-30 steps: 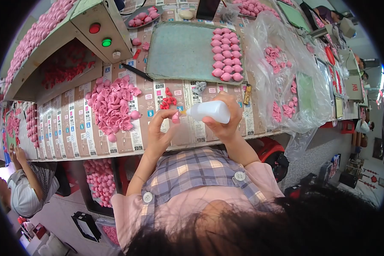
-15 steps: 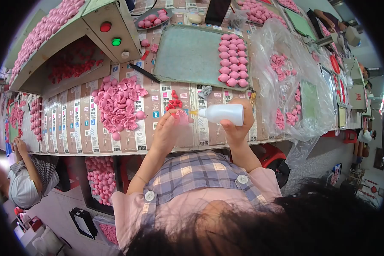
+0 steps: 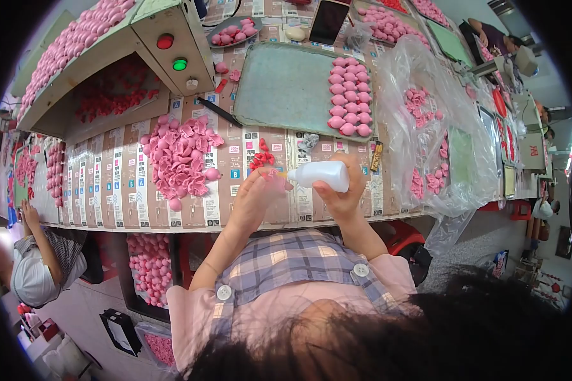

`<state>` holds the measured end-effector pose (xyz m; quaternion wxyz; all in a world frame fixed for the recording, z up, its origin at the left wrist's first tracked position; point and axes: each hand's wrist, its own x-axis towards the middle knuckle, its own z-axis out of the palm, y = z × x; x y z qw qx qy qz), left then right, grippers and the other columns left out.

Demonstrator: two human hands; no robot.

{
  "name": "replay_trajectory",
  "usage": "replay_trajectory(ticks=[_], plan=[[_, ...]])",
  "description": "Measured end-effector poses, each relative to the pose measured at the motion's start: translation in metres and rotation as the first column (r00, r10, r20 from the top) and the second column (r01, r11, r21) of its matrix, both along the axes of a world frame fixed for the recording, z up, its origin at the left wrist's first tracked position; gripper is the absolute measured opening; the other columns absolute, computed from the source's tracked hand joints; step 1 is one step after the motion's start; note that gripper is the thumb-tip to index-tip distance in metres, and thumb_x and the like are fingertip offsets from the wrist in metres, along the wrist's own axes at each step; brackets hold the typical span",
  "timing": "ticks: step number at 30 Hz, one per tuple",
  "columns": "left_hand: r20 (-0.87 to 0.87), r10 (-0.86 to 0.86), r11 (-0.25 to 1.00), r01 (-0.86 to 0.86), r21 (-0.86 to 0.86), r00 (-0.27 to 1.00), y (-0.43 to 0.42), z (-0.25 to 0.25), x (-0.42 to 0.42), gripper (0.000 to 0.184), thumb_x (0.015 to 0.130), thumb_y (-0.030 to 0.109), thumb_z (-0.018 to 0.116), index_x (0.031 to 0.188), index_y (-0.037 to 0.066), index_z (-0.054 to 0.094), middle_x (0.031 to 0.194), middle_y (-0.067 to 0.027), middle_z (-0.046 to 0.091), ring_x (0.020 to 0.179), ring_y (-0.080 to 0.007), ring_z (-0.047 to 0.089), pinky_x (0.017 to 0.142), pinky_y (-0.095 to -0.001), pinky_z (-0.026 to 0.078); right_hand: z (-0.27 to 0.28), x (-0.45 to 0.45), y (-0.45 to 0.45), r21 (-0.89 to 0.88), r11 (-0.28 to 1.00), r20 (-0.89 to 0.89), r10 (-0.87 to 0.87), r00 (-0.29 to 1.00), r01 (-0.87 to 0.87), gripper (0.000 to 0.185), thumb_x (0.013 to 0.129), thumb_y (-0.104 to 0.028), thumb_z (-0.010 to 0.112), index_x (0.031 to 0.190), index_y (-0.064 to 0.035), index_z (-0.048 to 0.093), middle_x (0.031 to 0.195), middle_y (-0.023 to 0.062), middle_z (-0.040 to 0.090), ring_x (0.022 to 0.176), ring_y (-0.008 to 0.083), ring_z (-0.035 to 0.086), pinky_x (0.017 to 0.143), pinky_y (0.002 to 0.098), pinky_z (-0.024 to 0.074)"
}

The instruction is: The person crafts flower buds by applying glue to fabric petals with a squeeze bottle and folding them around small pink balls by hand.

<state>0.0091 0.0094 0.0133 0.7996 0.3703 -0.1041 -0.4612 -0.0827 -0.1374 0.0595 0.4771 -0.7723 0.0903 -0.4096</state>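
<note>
My right hand (image 3: 343, 198) is wrapped round a white squeeze bottle (image 3: 324, 174), which lies nearly level with its thin yellowish nozzle pointing left. In my left hand (image 3: 254, 195) a small pink shell-like piece (image 3: 272, 178) is pinched between the fingers; it is partly hidden and blurred. The nozzle tip is at this piece, though I cannot tell whether they touch. Just beyond my left fingers lies a little group of red pieces (image 3: 262, 154). To the left is a heap of pink shell pieces (image 3: 179, 155), some hollow side up.
A glass-like tray (image 3: 279, 82) bears rows of rounded pink pieces (image 3: 349, 95) at its right. A metal machine (image 3: 165, 66) with red and green buttons stands left. Clear plastic bag (image 3: 451, 184), black-handled tool (image 3: 219, 112) and phone (image 3: 328, 22) lie around. Another person's hand (image 3: 30, 216) is far left.
My right hand has brought the bottle left and tilted it slightly, so its nozzle is now at the pink piece. My left hand has shifted slightly right. The view has moved a little.
</note>
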Motion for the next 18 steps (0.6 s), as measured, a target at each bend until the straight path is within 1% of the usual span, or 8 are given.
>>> replay_trajectory(ticks=[3,6,9,12,15,18], plan=[[0.004,0.003,1.000,-0.003,0.027,1.000,0.000,0.002,0.000,0.026,0.088,0.025,0.044,0.101,0.004,0.050,0.089,-0.0117,0.059,0.085,-0.0187,0.057,0.075,-0.0298,0.044,0.000,-0.002,0.000,-0.017,1.000,-0.041,0.008,0.999,-0.008,0.044,0.072,-0.036,0.069,0.086,-0.0013,0.047,0.067,0.0037,0.047,0.056,0.0097,0.044,0.049,0.0222,0.0337],[-0.018,0.006,1.000,-0.005,0.026,1.000,0.001,0.000,0.000,0.025,0.088,0.025,0.045,0.101,0.004,0.050,0.090,-0.0093,0.059,0.085,-0.0184,0.057,0.074,-0.0293,0.044,0.001,-0.004,-0.001,0.040,0.999,0.065,-0.034,0.997,0.031,0.035,0.064,-0.019,0.075,0.083,-0.0001,0.052,0.070,0.0077,0.053,0.059,0.0153,0.052,0.052,0.0257,0.0407],[-0.059,0.041,0.999,-0.040,0.015,0.997,0.001,-0.003,-0.001,0.024,0.088,0.024,0.046,0.103,0.005,0.050,0.093,-0.0063,0.057,0.084,-0.0164,0.057,0.073,-0.0287,0.045,-0.003,-0.009,-0.003,0.088,0.995,0.110,-0.062,0.992,0.053,0.036,0.064,-0.021,0.075,0.083,-0.0002,0.052,0.070,0.0077,0.054,0.059,0.0148,0.053,0.052,0.0256,0.0413],[-0.079,0.042,0.999,-0.040,0.024,0.996,0.003,-0.014,0.002,0.025,0.088,0.024,0.048,0.105,0.006,0.049,0.094,-0.0041,0.056,0.084,-0.0142,0.056,0.073,-0.0284,0.046,0.001,-0.012,-0.002,0.045,0.999,0.068,0.003,0.998,-0.006,0.038,0.063,-0.024,0.075,0.083,-0.0004,0.052,0.069,0.0078,0.054,0.058,0.0157,0.054,0.051,0.0259,0.0416],[-0.104,0.058,0.998,-0.058,0.003,0.993,0.003,-0.016,0.001,0.027,0.087,0.024,0.049,0.107,0.006,0.048,0.094,-0.0044,0.056,0.084,-0.0131,0.055,0.073,-0.0285,0.047,-0.005,-0.010,-0.001,-0.047,0.999,0.060,-0.001,0.998,0.004,0.038,0.063,-0.024,0.076,0.083,-0.0007,0.053,0.068,0.0085,0.054,0.057,0.0170,0.054,0.051,0.0262,0.0421],[-0.113,0.050,0.999,-0.051,-0.003,0.992,0.003,-0.015,0.002,0.026,0.087,0.023,0.049,0.107,0.006,0.048,0.095,-0.0044,0.056,0.085,-0.0133,0.055,0.074,-0.0292,0.047,-0.002,-0.007,0.002,-0.011,1.000,0.043,0.014,0.999,-0.013,0.038,0.063,-0.024,0.076,0.082,-0.0009,0.053,0.069,0.0091,0.054,0.057,0.0182,0.055,0.051,0.0266,0.0422]])
